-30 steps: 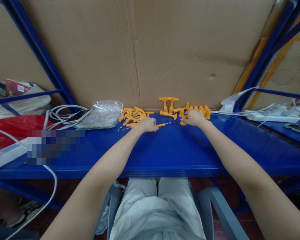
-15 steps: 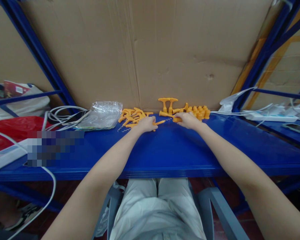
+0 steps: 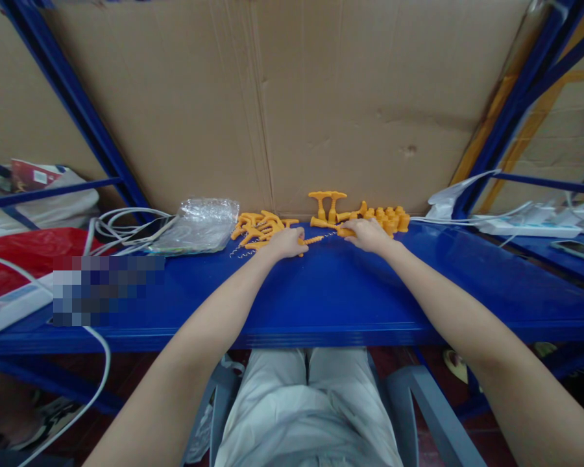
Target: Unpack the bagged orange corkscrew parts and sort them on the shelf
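Note:
My left hand [image 3: 288,242] is closed around the handle of a yellow corkscrew [image 3: 314,240], whose threaded neck and thin metal spiral point right. Facing it, my right hand [image 3: 366,233] pinches a yellow plastic sleeve [image 3: 343,231], with its open end toward the spiral's tip. The spiral looks to end just short of the sleeve, or barely at it. Beside my left hand lies a pile of yellow corkscrews with bare spirals [image 3: 259,227]. Past my right hand stand several yellow sleeves in rows [image 3: 394,217]. Two assembled corkscrews [image 3: 327,204] stand upright at the back, with others lying near them.
The blue table [image 3: 316,295] backs onto a cardboard wall [image 3: 360,110]. Clear plastic bags [image 3: 199,224], white cables [image 3: 121,224] and a red bag [image 3: 34,256] lie to the left. A white power strip [image 3: 525,224] and a phone [image 3: 581,251] are at the right.
Both hands hold nearly the same positions and the same parts. The view has shifted very slightly, and a foot now shows under the table at the right.

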A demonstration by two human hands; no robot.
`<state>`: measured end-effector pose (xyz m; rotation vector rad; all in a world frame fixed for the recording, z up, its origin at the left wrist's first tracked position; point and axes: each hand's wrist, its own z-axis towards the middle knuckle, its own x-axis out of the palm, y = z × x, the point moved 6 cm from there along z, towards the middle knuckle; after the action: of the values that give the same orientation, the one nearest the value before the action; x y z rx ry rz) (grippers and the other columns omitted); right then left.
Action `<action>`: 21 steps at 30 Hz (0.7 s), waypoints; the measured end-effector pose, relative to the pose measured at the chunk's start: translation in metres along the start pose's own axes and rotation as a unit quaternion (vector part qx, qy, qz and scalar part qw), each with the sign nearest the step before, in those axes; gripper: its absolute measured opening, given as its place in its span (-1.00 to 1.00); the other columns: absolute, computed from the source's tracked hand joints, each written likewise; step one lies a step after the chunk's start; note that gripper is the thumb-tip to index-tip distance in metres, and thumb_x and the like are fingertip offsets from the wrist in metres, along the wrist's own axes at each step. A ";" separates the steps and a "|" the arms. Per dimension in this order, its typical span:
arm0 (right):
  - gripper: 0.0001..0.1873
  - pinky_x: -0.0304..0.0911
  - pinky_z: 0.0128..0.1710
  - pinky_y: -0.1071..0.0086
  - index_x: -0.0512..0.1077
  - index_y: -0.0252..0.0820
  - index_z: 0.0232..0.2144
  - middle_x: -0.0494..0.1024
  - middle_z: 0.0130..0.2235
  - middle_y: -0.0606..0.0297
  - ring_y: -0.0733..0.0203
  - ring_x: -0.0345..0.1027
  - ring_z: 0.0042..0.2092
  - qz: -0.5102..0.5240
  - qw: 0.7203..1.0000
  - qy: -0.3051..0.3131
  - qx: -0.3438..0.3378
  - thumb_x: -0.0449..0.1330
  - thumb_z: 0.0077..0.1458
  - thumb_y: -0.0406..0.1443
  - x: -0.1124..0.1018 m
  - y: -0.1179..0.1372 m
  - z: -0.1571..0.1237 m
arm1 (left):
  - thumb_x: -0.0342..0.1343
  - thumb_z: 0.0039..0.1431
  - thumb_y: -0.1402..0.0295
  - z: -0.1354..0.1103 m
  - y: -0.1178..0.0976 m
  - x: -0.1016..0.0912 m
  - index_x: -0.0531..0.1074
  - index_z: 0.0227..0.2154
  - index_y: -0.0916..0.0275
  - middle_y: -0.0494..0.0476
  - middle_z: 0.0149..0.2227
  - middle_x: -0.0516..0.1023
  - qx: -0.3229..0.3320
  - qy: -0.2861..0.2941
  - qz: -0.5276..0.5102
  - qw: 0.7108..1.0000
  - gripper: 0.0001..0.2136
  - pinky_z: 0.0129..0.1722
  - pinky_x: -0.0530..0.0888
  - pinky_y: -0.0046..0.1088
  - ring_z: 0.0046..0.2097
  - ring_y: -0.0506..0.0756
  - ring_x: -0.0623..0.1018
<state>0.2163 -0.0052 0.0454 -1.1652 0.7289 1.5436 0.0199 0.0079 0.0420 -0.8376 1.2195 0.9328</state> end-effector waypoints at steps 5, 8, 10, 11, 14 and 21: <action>-0.59 0.31 0.00 0.14 0.48 -0.07 0.16 0.58 0.10 0.10 -0.06 0.45 0.10 0.032 0.997 -0.039 -0.065 0.14 0.30 -0.30 -0.002 0.013 0.001 | 0.10 0.19 0.30 0.002 -0.002 -0.003 0.44 0.04 0.19 0.18 -0.10 0.66 0.025 -0.062 -0.011 0.998 -0.65 -0.11 0.47 -0.36 -0.05 0.23 0.62; -0.56 0.31 -0.05 0.19 0.43 -0.06 0.22 0.58 0.04 0.08 -0.01 0.48 0.01 0.026 0.994 -0.048 -0.092 0.10 0.33 -0.28 -0.001 0.023 0.000 | 0.07 0.22 0.30 0.002 -0.001 -0.005 0.43 0.05 0.19 0.20 -0.10 0.66 0.038 -0.102 -0.020 0.994 -0.66 -0.11 0.47 -0.35 -0.05 0.23 0.63; -0.55 0.31 -0.07 0.21 0.41 -0.07 0.25 0.57 0.02 0.06 0.01 0.48 -0.02 0.023 0.993 -0.054 -0.099 0.08 0.35 -0.27 0.001 0.026 -0.001 | 0.08 0.21 0.30 0.003 0.000 -0.004 0.44 0.03 0.19 0.20 -0.09 0.66 0.046 -0.116 -0.023 0.992 -0.67 -0.12 0.47 -0.35 -0.06 0.23 0.63; -0.54 0.31 -0.08 0.22 0.41 -0.08 0.25 0.57 0.01 0.06 0.01 0.47 -0.03 0.025 0.993 -0.057 -0.101 0.07 0.35 -0.27 0.003 0.027 -0.001 | 0.08 0.20 0.30 0.003 0.001 -0.004 0.44 0.02 0.19 0.20 -0.09 0.66 0.052 -0.120 -0.025 0.991 -0.67 -0.12 0.47 -0.36 -0.06 0.23 0.63; -0.54 0.31 -0.07 0.23 0.41 -0.12 0.25 0.56 -0.02 0.05 0.02 0.47 -0.05 0.042 0.992 -0.063 -0.100 0.05 0.36 -0.26 0.008 0.025 -0.001 | 0.10 0.17 0.31 0.007 0.005 -0.001 0.46 -0.01 0.20 0.19 -0.13 0.66 0.066 -0.122 -0.030 0.990 -0.68 -0.15 0.46 -0.37 -0.09 0.22 0.63; -0.51 0.33 -0.05 0.14 0.37 -0.06 0.28 0.53 -0.06 0.04 -0.02 0.42 -0.07 0.088 0.977 -0.128 -0.149 0.05 0.34 -0.27 0.009 0.021 0.002 | 0.11 0.10 0.38 0.015 0.013 0.005 0.50 -0.09 0.25 0.05 -0.41 0.62 0.078 -0.119 -0.119 0.983 -0.71 -0.33 0.39 -0.45 -0.33 0.12 0.58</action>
<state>0.1955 -0.0057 0.0352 -1.1091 0.4474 1.9609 0.0141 0.0273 0.0391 -0.7069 0.9484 0.7107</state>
